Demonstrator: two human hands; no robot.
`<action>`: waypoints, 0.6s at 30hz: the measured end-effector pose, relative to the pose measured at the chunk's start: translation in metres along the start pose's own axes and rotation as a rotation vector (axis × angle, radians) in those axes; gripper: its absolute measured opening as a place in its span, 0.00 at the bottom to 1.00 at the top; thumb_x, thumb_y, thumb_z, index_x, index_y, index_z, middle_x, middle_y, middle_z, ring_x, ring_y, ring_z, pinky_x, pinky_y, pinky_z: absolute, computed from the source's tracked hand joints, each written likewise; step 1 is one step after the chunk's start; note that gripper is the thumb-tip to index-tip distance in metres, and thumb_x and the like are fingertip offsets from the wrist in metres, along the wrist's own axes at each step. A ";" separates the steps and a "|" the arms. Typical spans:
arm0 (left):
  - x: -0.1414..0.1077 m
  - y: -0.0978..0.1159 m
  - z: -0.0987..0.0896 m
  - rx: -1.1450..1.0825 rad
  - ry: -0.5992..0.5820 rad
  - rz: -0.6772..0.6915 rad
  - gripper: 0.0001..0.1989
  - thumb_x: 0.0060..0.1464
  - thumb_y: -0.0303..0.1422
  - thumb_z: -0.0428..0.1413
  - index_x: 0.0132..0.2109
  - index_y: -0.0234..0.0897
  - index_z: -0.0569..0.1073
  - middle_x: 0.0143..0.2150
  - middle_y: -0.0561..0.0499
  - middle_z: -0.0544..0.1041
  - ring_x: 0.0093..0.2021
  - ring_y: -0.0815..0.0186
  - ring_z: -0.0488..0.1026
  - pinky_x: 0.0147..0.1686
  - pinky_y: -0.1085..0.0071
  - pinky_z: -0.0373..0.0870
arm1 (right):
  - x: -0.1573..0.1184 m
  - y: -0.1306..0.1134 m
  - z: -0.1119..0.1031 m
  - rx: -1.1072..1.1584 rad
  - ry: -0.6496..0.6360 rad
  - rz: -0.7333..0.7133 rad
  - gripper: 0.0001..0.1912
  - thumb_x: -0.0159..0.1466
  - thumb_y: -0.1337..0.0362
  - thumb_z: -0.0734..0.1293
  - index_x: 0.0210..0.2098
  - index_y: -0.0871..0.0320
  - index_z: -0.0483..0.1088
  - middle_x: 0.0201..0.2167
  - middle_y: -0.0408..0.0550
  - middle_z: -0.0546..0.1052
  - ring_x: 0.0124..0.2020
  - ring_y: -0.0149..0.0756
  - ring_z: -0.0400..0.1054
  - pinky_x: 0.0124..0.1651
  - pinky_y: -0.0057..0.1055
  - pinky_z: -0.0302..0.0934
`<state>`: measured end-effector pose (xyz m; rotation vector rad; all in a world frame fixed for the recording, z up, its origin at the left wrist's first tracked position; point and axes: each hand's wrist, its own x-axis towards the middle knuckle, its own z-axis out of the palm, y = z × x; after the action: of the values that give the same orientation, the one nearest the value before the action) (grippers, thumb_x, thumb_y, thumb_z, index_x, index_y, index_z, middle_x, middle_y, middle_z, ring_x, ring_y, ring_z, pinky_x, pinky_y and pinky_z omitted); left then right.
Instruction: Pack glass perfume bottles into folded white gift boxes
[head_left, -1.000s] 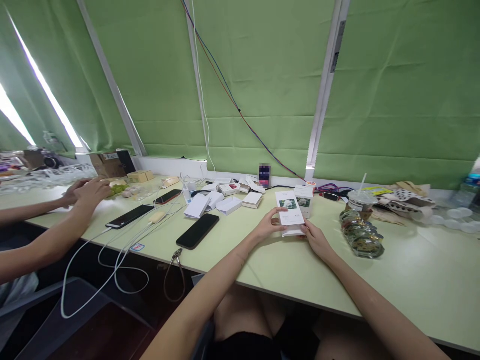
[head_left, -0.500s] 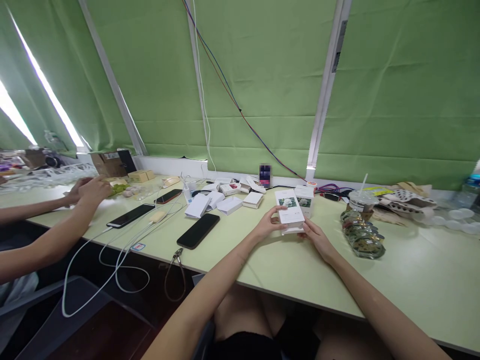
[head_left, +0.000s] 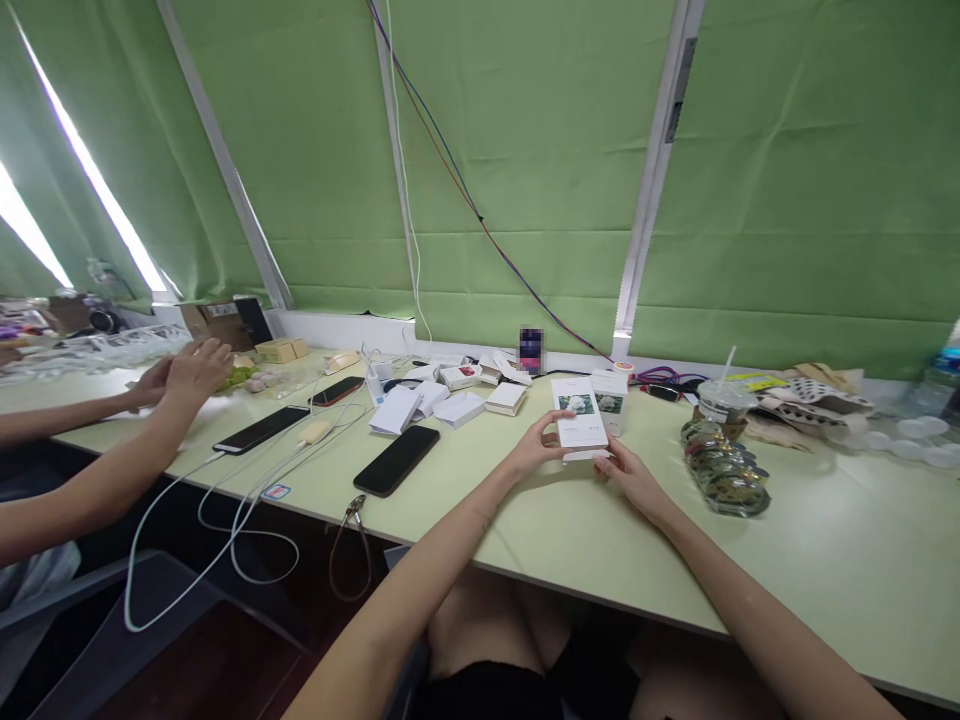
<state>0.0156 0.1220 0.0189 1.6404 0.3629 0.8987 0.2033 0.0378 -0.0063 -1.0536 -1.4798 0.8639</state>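
Observation:
A small white carton [head_left: 579, 425] with a white-flower picture is between my hands, tilted over the table. My left hand [head_left: 537, 445] grips its left side, fingers across the front. At its lower right corner, my right hand [head_left: 627, 472] has its fingertips closed on the edge by a bottom flap that sticks out. Right behind the held carton stands a similar flower-printed carton [head_left: 613, 402], partly covered by it. Several flattened or loose white boxes [head_left: 459, 409] lie to the left at the back.
A black phone [head_left: 396, 461] lies left of my arms; more phones and white cables [head_left: 244, 515] are beyond it. Stacked wrapped packets [head_left: 724, 475] and a lidded cup with a straw [head_left: 726, 397] stand on the right. A co-worker's hands [head_left: 191, 372] are at the far left.
The carton has tipped slightly and its bottom flap has shifted. My right fingers have moved a little left along its lower edge. The co-worker's hand has risen slightly.

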 end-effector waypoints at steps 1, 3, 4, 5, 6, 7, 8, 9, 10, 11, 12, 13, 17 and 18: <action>0.000 0.001 0.000 -0.003 -0.001 -0.001 0.31 0.41 0.34 0.67 0.54 0.42 0.67 0.58 0.44 0.68 0.50 0.55 0.71 0.46 0.63 0.68 | 0.000 0.000 0.000 0.000 -0.003 -0.001 0.30 0.61 0.55 0.63 0.62 0.52 0.56 0.40 0.46 0.72 0.30 0.33 0.63 0.33 0.31 0.62; -0.001 0.002 0.000 -0.015 -0.003 -0.002 0.32 0.40 0.34 0.67 0.54 0.42 0.67 0.58 0.44 0.68 0.50 0.54 0.71 0.46 0.64 0.68 | -0.001 -0.002 0.000 0.000 -0.004 -0.003 0.29 0.62 0.55 0.63 0.61 0.53 0.58 0.37 0.45 0.72 0.30 0.33 0.63 0.33 0.30 0.61; -0.001 0.003 0.000 -0.025 -0.007 -0.005 0.32 0.40 0.34 0.67 0.54 0.42 0.67 0.57 0.43 0.68 0.50 0.54 0.71 0.46 0.64 0.68 | -0.001 -0.003 0.000 -0.001 0.000 -0.003 0.29 0.62 0.55 0.63 0.61 0.53 0.58 0.36 0.44 0.72 0.30 0.33 0.63 0.33 0.30 0.61; -0.001 0.003 0.000 -0.038 -0.018 -0.010 0.33 0.40 0.34 0.67 0.54 0.42 0.67 0.57 0.43 0.69 0.50 0.54 0.72 0.45 0.65 0.68 | -0.001 -0.004 0.000 -0.002 0.006 -0.003 0.28 0.62 0.55 0.62 0.61 0.53 0.59 0.34 0.44 0.71 0.29 0.33 0.62 0.33 0.30 0.61; -0.001 0.004 0.000 -0.053 -0.032 -0.016 0.33 0.40 0.33 0.67 0.55 0.42 0.66 0.56 0.43 0.70 0.49 0.55 0.72 0.44 0.65 0.68 | -0.001 -0.005 0.000 -0.005 0.014 -0.003 0.28 0.62 0.55 0.62 0.60 0.54 0.59 0.33 0.44 0.71 0.29 0.33 0.62 0.32 0.30 0.61; -0.001 0.004 0.000 -0.070 -0.050 -0.023 0.33 0.40 0.32 0.67 0.55 0.42 0.66 0.55 0.42 0.70 0.48 0.55 0.73 0.43 0.66 0.69 | -0.001 -0.006 0.000 -0.010 0.023 -0.003 0.28 0.62 0.55 0.62 0.60 0.54 0.60 0.33 0.43 0.70 0.29 0.33 0.62 0.32 0.30 0.61; -0.001 0.004 0.000 -0.086 -0.068 -0.031 0.34 0.40 0.32 0.67 0.55 0.42 0.65 0.55 0.42 0.70 0.47 0.56 0.74 0.42 0.67 0.69 | -0.001 -0.007 0.000 -0.014 0.031 -0.002 0.27 0.62 0.55 0.62 0.59 0.54 0.61 0.32 0.43 0.70 0.29 0.33 0.62 0.32 0.30 0.61; -0.001 0.004 0.000 -0.100 -0.082 -0.038 0.34 0.40 0.31 0.67 0.55 0.41 0.65 0.55 0.41 0.71 0.46 0.56 0.74 0.41 0.68 0.69 | -0.001 -0.007 0.001 -0.020 0.040 -0.002 0.27 0.61 0.54 0.62 0.59 0.55 0.61 0.32 0.43 0.70 0.28 0.33 0.61 0.31 0.29 0.60; -0.001 0.004 0.000 -0.112 -0.091 -0.043 0.34 0.40 0.30 0.67 0.55 0.41 0.65 0.55 0.41 0.71 0.46 0.57 0.74 0.40 0.69 0.69 | 0.000 -0.007 0.001 -0.025 0.047 -0.001 0.27 0.61 0.54 0.62 0.59 0.55 0.62 0.32 0.44 0.70 0.28 0.33 0.61 0.31 0.29 0.60; -0.001 0.004 0.000 -0.121 -0.096 -0.047 0.34 0.40 0.30 0.67 0.55 0.41 0.65 0.54 0.41 0.71 0.45 0.57 0.75 0.40 0.69 0.68 | 0.000 -0.006 0.001 -0.030 0.053 -0.001 0.28 0.61 0.54 0.62 0.58 0.55 0.62 0.32 0.44 0.70 0.28 0.33 0.61 0.31 0.30 0.60; -0.001 0.005 0.001 -0.129 -0.098 -0.049 0.34 0.40 0.30 0.66 0.55 0.40 0.65 0.54 0.40 0.71 0.45 0.57 0.75 0.39 0.70 0.68 | 0.001 -0.005 0.000 -0.036 0.060 -0.001 0.28 0.61 0.53 0.62 0.58 0.55 0.62 0.32 0.44 0.70 0.27 0.33 0.61 0.30 0.30 0.61; -0.002 0.005 0.001 -0.134 -0.100 -0.050 0.34 0.40 0.30 0.66 0.55 0.40 0.65 0.54 0.40 0.72 0.45 0.57 0.74 0.39 0.70 0.68 | 0.001 -0.005 0.000 -0.041 0.065 -0.002 0.28 0.61 0.52 0.62 0.58 0.55 0.62 0.32 0.44 0.70 0.27 0.33 0.61 0.30 0.30 0.61; -0.002 0.005 0.001 -0.130 -0.097 -0.046 0.33 0.40 0.31 0.66 0.55 0.42 0.66 0.54 0.41 0.72 0.45 0.57 0.74 0.40 0.68 0.68 | 0.003 0.000 -0.002 -0.062 0.083 -0.007 0.28 0.61 0.50 0.63 0.57 0.56 0.64 0.30 0.44 0.70 0.27 0.34 0.62 0.30 0.30 0.61; -0.002 0.005 0.001 -0.126 -0.095 -0.046 0.33 0.40 0.31 0.66 0.55 0.42 0.66 0.55 0.41 0.71 0.45 0.57 0.74 0.40 0.68 0.68 | 0.004 0.001 -0.003 -0.068 0.087 -0.008 0.29 0.61 0.49 0.62 0.57 0.56 0.64 0.30 0.44 0.70 0.26 0.34 0.62 0.30 0.30 0.61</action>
<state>0.0140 0.1187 0.0230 1.5469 0.2723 0.7907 0.2063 0.0415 -0.0058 -1.1211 -1.4480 0.7579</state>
